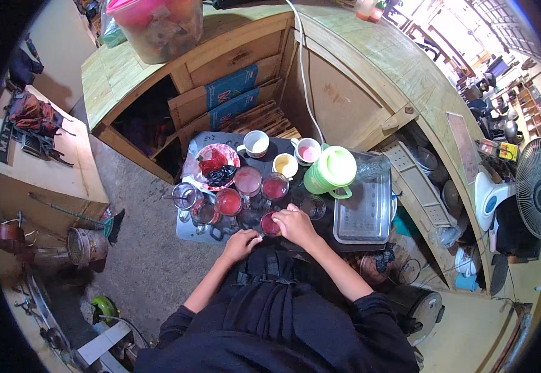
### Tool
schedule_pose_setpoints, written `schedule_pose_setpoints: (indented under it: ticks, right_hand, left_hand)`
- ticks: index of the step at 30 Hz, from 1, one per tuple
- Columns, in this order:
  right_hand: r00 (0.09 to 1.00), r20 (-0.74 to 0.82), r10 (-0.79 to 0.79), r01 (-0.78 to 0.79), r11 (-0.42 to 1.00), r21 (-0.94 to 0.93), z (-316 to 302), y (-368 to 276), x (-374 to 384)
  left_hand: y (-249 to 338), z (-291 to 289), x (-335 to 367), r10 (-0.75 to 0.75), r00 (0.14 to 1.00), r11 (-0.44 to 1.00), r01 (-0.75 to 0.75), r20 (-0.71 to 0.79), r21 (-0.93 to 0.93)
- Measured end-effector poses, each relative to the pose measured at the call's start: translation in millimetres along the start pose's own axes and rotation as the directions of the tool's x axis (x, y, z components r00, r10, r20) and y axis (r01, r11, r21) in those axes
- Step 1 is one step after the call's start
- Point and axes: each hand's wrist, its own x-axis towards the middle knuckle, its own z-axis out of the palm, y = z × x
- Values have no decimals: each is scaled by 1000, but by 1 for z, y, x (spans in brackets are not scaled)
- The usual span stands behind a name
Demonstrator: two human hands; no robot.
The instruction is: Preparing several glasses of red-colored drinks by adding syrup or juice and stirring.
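Wooden counter at far side; pink-lidded tub atop its left stretch. Blue-printed cardboard stands below. White cord hangs from the top at the inner corner. Right: white-based fan, yellow box near its grille. Left: red-and-dark backpack; broom over grey floor.

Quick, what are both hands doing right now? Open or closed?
Left hand: fingers curled beside the glass of red drink; any grip is too small to tell.
Right hand: fingers curled at that glass's rim; grip unclear.
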Motion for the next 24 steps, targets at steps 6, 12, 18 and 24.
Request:
schedule_pose_setpoints:
  ticks: [6,12,18,24]
  right_hand:
    - [996,-56,64,-65,998,1,-2,-3,0]
    - [993,-8,118,-118,993,-5,-1,-5,-1]
    - [991,11,137,-137,990,-40,-3,-6,1]
    - [998,6,59,-58,997,-53,0,-5,3]
  left_hand:
    - [3,3,3,18,1000,1000,-18,-17,-23]
    - [6,-3,2,13,1000,999,-12,16,-49]
    - [7,-4,1,6,1000,996,-5,14,-91]
    - [6,-4,2,-14,1000,995,17,25,-98]
